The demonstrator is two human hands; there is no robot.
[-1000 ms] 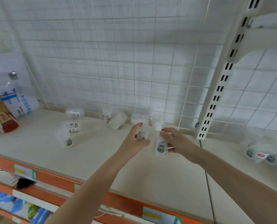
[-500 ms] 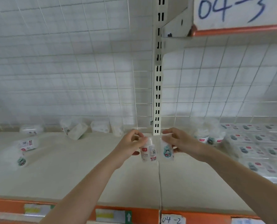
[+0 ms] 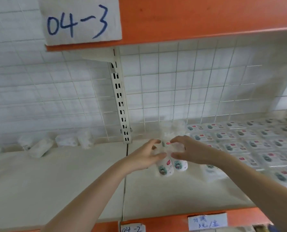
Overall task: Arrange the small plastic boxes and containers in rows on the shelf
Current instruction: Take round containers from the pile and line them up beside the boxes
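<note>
Hands meet over the shelf (image 3: 72,190), just right of the seam between its 2 boards. The left hand (image 3: 144,158) has its thumb and fingers (image 3: 156,141) curled around a small clear container (image 3: 164,168) with a cartoon label, which stands upright on the shelf below the fingertips. The right hand (image 3: 189,153) grips a second container (image 3: 179,164) of the same kind in the same way, thumb low and fingers on top. The 2 containers touch side by side, between both hands. I cannot tell if they rest fully on the shelf or are held a little above it, because this part is blurred.

Behind the fingers, more clear round containers (image 3: 176,126) stand near the wire grid back (image 3: 173,91). To the right of the right hand, flat plastic boxes (image 3: 256,143) with red and green labels lie in neat rows, and they fill this side of the shelf up to the grid. Far to the left of the left hand, several loose containers (image 3: 42,147) lie on their sides along the back edge. A white slotted upright post (image 3: 121,104) rises behind the left fingers. Above it, on the orange edge of the upper shelf (image 3: 206,19), is a paper sign "04-3" (image 3: 79,20). On the front edge below the arms I see a small tag "04-2" (image 3: 132,228) and a handwritten price tag (image 3: 207,221).
</note>
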